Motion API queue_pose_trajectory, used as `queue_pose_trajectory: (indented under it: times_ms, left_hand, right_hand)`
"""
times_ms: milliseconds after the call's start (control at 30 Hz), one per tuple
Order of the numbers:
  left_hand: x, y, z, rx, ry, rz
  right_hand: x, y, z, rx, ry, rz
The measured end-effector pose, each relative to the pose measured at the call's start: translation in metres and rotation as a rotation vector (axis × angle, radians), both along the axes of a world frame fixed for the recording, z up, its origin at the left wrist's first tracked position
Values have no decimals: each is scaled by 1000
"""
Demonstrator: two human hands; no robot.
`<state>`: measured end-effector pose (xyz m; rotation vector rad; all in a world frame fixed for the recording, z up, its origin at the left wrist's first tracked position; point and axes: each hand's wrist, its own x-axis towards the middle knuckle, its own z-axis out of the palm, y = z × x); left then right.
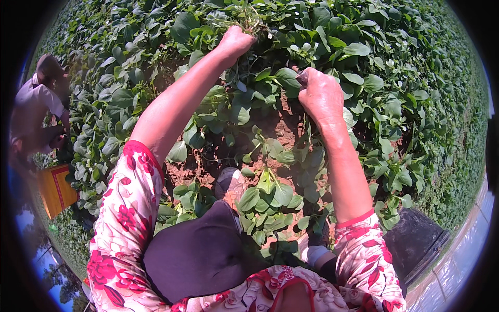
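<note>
My left hand (pixel 236 41) is closed in a fist at the top middle, among the far leaves. A bunch of thin pale-green stems (pixel 248 21) sticks out of its far side. To the right and a little nearer, my right hand (pixel 323 96) is wrapped round a dark handle (pixel 302 78), whose end shows at the thumb side. The rest of that tool is hidden by the hand and foliage. Broad-leaved green plants (pixel 267 192) surround both hands and grow between my arms, with reddish-brown soil (pixel 283 122) showing between them.
My shoe (pixel 230 183) stands on the soil amid the plants. At the far left a person (pixel 39 106) bends over the leaves beside an orange-yellow box (pixel 56 191) with a red border. A black container (pixel 416 242) stands at the lower right, near a pale strip (pixel 460 270).
</note>
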<state>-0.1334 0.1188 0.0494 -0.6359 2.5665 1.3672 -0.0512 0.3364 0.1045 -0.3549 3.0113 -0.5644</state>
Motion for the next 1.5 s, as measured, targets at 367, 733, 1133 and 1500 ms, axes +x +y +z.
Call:
queue_pose_trajectory:
  times_ms: [367,733,1133,1500]
  left_hand:
    - [-1,34,-9,-304,-55,-191]
    - [-76,23,-103,-381,-139,-623]
    - [-108,14,-140,-435,-224,-653]
    - [-54,-18,-39,651,-295,300]
  right_hand:
    - [-12,-9,-13,-78,-81,-120]
    - [-9,-48,1,-142,-197,-271]
    - [-10,-51,-93,-73,-8,-77]
    - [7,-12,-21,-185,-55,-289]
